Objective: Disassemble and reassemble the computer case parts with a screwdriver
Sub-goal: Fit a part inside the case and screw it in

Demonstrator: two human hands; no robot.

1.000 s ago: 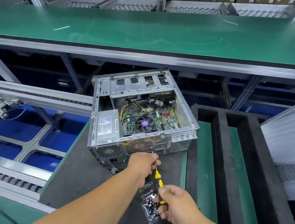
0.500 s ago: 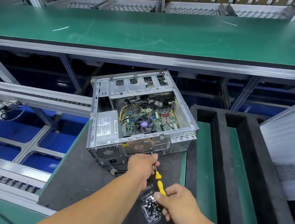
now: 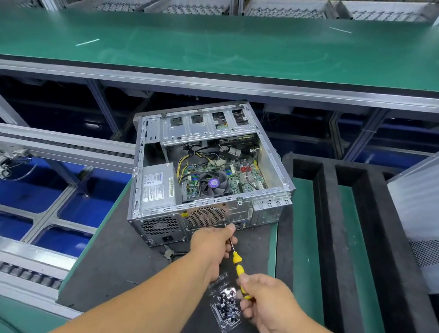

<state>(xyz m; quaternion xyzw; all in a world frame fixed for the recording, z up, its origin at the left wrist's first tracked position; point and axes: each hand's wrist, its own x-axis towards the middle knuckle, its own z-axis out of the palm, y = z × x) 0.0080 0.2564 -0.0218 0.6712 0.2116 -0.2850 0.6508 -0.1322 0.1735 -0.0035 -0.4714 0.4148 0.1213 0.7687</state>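
Note:
An open grey computer case (image 3: 210,171) lies on its side on a dark mat, showing the motherboard, fan and power supply. My right hand (image 3: 268,301) grips the yellow and black handle of a screwdriver (image 3: 237,262). Its tip points at the rear panel, just right of the round fan grille (image 3: 205,216). My left hand (image 3: 212,244) pinches the metal shaft near the tip, close against the panel. A small clear plastic tray of dark screws (image 3: 225,307) lies on the mat under my right hand.
A black foam rack with long slots (image 3: 339,228) stands to the right. A grey perforated side panel (image 3: 430,214) leans at the far right. A green conveyor belt (image 3: 223,43) runs across the back. Roller rails and blue bins (image 3: 26,198) lie to the left.
Both hands and the screwdriver have stayed at the same spot on the rear panel. My right hand's fingers have shifted slightly on the handle.

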